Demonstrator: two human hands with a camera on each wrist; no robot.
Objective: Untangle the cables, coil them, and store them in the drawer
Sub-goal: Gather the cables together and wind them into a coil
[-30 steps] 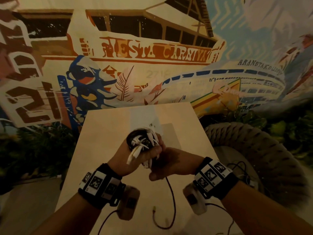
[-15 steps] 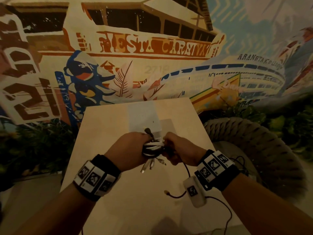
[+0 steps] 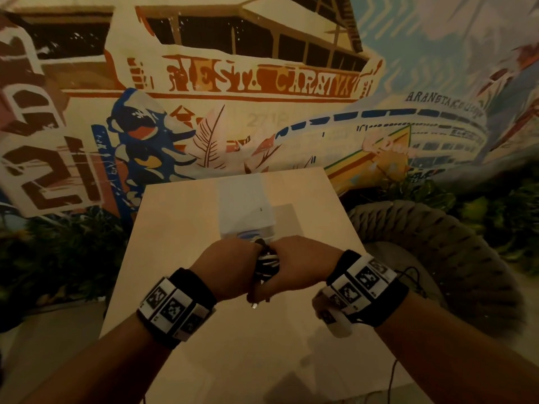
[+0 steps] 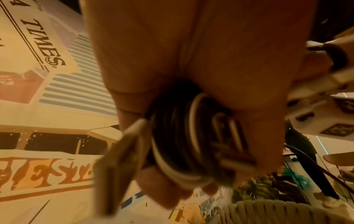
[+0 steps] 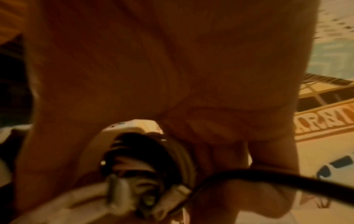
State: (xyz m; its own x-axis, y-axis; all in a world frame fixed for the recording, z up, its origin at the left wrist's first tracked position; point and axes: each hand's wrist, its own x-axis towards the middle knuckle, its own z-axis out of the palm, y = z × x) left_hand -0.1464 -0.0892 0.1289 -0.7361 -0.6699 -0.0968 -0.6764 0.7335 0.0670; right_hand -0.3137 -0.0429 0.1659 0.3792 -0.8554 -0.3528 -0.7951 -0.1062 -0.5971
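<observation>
A coil of black and white cables (image 3: 267,262) sits squeezed between my two hands above the pale wooden table (image 3: 180,234). My left hand (image 3: 233,266) grips its left side, knuckles up. My right hand (image 3: 303,263) grips the right side. A small plug (image 3: 254,305) pokes out below. In the left wrist view my fingers curl round the cable loops (image 4: 191,144), and pale connectors (image 4: 122,151) hang out to the left. The right wrist view shows the dark coil (image 5: 149,159) under my palm and a black cable (image 5: 268,177) crossing in front. A small white box (image 3: 248,205) stands just beyond the hands.
A thick woven rope chair (image 3: 437,252) stands close to the table's right edge. Green plants (image 3: 64,258) fill the floor to the left and far right. A painted mural wall (image 3: 262,83) rises right behind the table. Thin black wires (image 3: 408,272) trail from my right wristband.
Both hands turned knuckles up and carried the coil forward, close to the white box. The black tail that hung down to the table is gathered in and no longer shows.
</observation>
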